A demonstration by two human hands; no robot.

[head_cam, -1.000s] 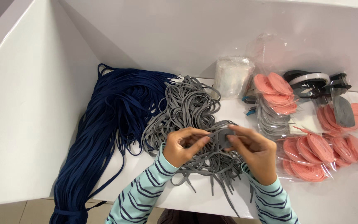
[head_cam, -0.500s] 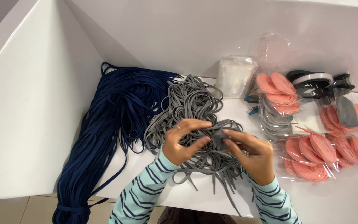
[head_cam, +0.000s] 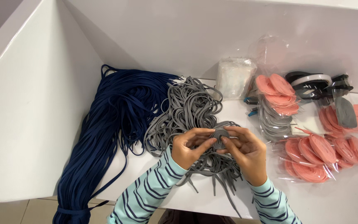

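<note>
Both my hands meet over the white table [head_cam: 344, 199], above a loose pile of grey laces [head_cam: 189, 110]. Between them is a grey lace wound into a small flat coil [head_cam: 219, 137]. My left hand [head_cam: 189, 147] pinches the coil from the left with thumb and fingers. From the right, my right hand [head_cam: 247, 151] grips it too, fingertips on its rim. Loose grey lace ends [head_cam: 218, 174] hang below my hands toward the table's front edge.
A big bundle of dark blue laces [head_cam: 112, 124] drapes over the table's left side. Clear bags of coiled pink laces [head_cam: 311, 155] lie at right, with a bag of grey coils [head_cam: 272, 122], black-and-white items [head_cam: 315, 83] and a white bag [head_cam: 235, 79] behind. White walls enclose the back and left.
My hands have come closer together and the loose grey lace between them is now wound into a tight flat coil held by both.
</note>
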